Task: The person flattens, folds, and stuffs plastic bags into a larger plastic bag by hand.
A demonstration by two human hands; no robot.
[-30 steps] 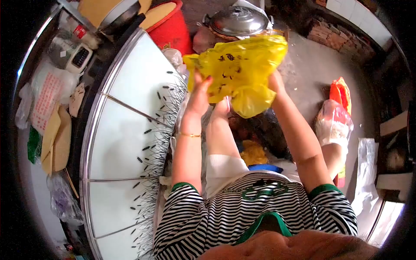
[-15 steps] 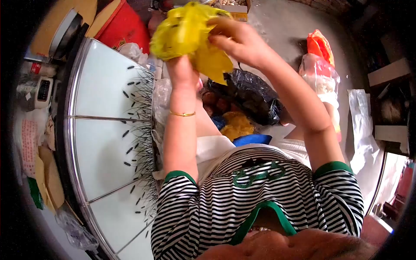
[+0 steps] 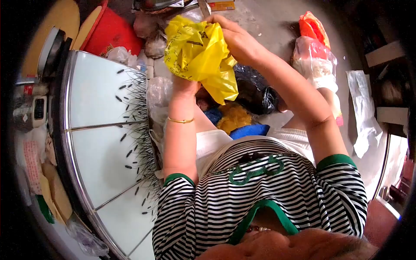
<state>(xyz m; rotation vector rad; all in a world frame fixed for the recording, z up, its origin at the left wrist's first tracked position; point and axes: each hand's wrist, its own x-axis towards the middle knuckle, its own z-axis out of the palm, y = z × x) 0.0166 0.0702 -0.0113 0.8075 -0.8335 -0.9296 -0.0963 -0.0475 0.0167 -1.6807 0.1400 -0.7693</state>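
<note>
A thin yellow plastic bag (image 3: pixel 197 50) with dark printing is held up in front of me, crumpled, its lower corner hanging down. My right hand (image 3: pixel 237 41) grips the bag's upper right edge, fingers curled and partly behind it. The bag covers most of my left hand (image 3: pixel 186 85); only the wrist side shows below it, and the fingers are hidden. Below the bag, between my legs, lie a black plastic bag (image 3: pixel 253 89), a yellow-orange bundle (image 3: pixel 236 118) and a blue item (image 3: pixel 249 131).
To the left stands a white glass-topped surface (image 3: pixel 99 93) with a metal rim. A red container (image 3: pixel 115 39) is beyond it. At the right, a clear bag (image 3: pixel 314 56) with orange wrapping and a silvery sheet (image 3: pixel 363 112) lie on the grey floor (image 3: pixel 268 21).
The yellow bag has come lower and opened out wider, showing more of its printing. My right hand has moved from the bag's top to its right edge.
</note>
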